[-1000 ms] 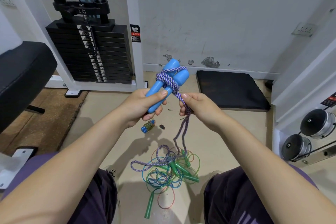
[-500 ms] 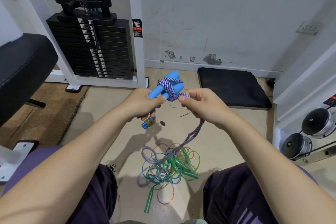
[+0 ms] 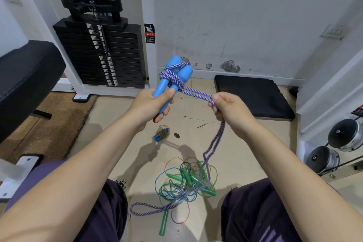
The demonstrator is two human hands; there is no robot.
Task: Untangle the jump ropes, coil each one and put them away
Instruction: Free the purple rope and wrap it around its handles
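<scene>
My left hand (image 3: pixel 151 104) grips two blue handles (image 3: pixel 172 76) held together, with purple-and-white braided rope (image 3: pixel 196 92) wound round their upper part. My right hand (image 3: pixel 229 110) pinches a doubled strand of that rope and holds it out taut to the right of the handles. From my right hand the rope hangs down to the floor and ends in a loop (image 3: pixel 145 209) between my knees. A tangle of thin coloured ropes with green handles (image 3: pixel 188 180) lies on the floor under the hanging strand.
A small coiled rope with blue handles (image 3: pixel 162 134) lies on the floor below my left hand. A weight stack (image 3: pixel 102 53) stands at the back left beside a black bench pad (image 3: pixel 25 76). A black mat (image 3: pixel 253 94) lies by the wall, and dumbbells (image 3: pixel 341 143) sit at the right.
My right hand has moved out to the right and pulled the doubled strand taut. The handles rose a little, and the rope's loop slid on the floor towards me.
</scene>
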